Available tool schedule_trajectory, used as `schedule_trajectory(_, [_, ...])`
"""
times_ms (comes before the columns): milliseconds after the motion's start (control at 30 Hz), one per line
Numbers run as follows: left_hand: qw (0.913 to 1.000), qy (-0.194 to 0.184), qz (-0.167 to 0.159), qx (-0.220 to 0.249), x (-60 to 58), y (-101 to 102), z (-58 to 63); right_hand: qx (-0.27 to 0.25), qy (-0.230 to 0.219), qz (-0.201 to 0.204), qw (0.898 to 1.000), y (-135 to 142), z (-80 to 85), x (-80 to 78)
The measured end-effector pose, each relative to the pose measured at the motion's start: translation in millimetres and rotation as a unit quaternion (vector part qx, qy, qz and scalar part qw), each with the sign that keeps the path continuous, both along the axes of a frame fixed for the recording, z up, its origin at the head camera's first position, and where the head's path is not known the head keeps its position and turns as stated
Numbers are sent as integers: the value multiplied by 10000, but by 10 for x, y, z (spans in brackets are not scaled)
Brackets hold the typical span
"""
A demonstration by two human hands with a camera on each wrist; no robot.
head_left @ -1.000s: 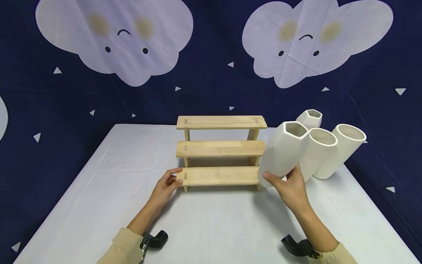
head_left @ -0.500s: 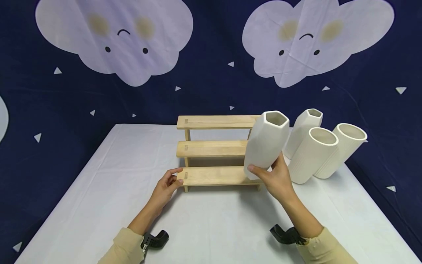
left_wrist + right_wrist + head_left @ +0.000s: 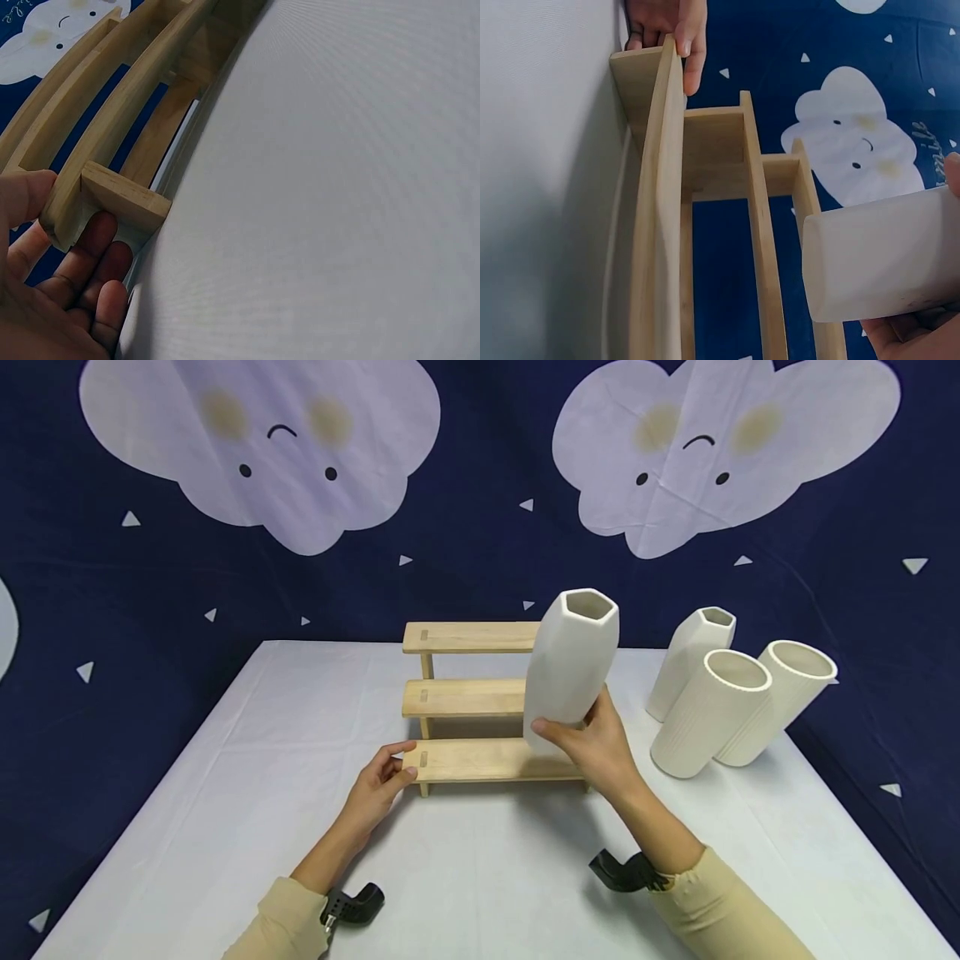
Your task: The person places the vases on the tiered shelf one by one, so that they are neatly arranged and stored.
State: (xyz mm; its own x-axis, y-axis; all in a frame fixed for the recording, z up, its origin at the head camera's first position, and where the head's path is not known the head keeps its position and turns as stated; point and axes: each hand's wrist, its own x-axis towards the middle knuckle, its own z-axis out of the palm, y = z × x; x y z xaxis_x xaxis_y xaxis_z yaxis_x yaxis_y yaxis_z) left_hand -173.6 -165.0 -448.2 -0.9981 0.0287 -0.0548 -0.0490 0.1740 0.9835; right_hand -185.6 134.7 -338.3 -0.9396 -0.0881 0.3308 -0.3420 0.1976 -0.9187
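Note:
My right hand [image 3: 592, 747] grips a white faceted vase [image 3: 572, 668] low on its side. The vase leans a little and overlaps the right part of the three-tier wooden stand [image 3: 472, 760] in the head view. Seen from the right wrist, the vase's base [image 3: 817, 270] is held clear of the shelf boards [image 3: 761, 225]. My left hand [image 3: 378, 785] pinches the left end of the lowest shelf. In the left wrist view its thumb [image 3: 30, 191] lies on top of the board, with curled fingers [image 3: 97, 232] by the stand's leg.
Two ribbed round vases, one in front [image 3: 708, 714] and one behind to the right [image 3: 787, 702], stand on the white-covered table [image 3: 465, 877]. A smaller faceted vase [image 3: 690, 660] stands behind them. A dark blue cloth with clouds [image 3: 480, 527] hangs at the back.
My right hand has carried the faceted vase leftward and up, from beside the other vases to over the stand's right part. My left hand has stayed on the lowest shelf.

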Motion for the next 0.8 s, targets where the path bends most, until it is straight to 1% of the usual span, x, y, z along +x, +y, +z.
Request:
schedule_trajectory(200, [10000,-8,17,-41,-3,1,6,-172,-19,265,9995,-128,40,-99])
schedule_trajectory(300, [10000,-14,2,-20,-4,0,4,-215,-23,317,9993,-188,56,-149])
schedule_trajectory(400, [10000,-2,-10,-30,-1,-1,2,-192,-47,332,9993,-247,72,-192])
schedule_trajectory(667, [10000,-19,-19,-37,2,2,9,36,-395,217,9990,-399,106,-269])
schedule_trajectory(800, [10000,-31,19,-83,2,6,12,39,-382,268,9989,-478,112,-325])
